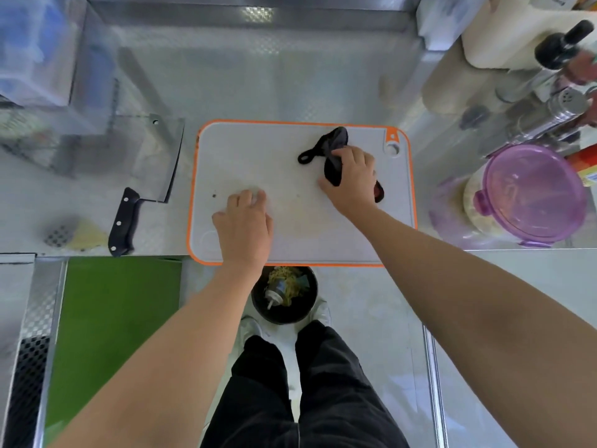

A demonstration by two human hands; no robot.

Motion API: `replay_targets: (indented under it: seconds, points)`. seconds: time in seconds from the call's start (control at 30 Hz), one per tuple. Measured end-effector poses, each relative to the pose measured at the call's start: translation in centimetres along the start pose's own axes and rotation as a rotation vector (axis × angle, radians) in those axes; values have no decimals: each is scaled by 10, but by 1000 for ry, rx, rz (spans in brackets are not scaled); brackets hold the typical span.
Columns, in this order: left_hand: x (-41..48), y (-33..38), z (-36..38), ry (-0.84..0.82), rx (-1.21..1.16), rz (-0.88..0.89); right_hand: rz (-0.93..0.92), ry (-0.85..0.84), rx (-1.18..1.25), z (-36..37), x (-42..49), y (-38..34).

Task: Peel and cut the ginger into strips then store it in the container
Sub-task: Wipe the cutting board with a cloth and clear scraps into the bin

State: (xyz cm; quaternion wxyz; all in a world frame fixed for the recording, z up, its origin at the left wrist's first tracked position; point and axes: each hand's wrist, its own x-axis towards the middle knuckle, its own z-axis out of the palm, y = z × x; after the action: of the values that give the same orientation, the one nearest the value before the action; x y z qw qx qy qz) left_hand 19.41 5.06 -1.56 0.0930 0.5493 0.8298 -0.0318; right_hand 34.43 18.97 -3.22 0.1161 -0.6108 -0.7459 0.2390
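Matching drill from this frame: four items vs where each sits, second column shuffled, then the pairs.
Things
1. steel cleaver with black handle
2. dark grey cloth
3. round container with purple lid
4. black round bin

Places
A. on the floor, below the board's near edge
B. on the counter, left of the white cutting board with orange rim
C. on the board, held by the right hand
D. on the counter, right of the board

Pairs: 1-B, 2-C, 3-D, 4-A

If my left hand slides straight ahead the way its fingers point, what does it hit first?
Probably nothing on the cutting board: the left hand points across bare surface to its far rim. The dark cloth in the right hand lies just right of that line and might be grazed.
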Motion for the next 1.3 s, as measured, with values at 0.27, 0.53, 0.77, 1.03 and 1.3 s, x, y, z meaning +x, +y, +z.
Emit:
replay_targets:
  seconds: [0.27,0.53,0.77,1.03,1.3]
  points:
    - [-2,0,3,0,22,-5,-318,-56,221,2,-27,-10]
    - [-1,-5,0,4,-32,-25,-391,-173,202,16,-42,-20]
    - [-5,-6,2,28,-100,-4,-324,-48,212,14,-35,-18]
    - [-4,-8,-2,63,-130,-3,-202,-100,264,3,-29,-17]
    - [0,-9,-5,166,-250,13,136,-217,561,-16,-31,-23]
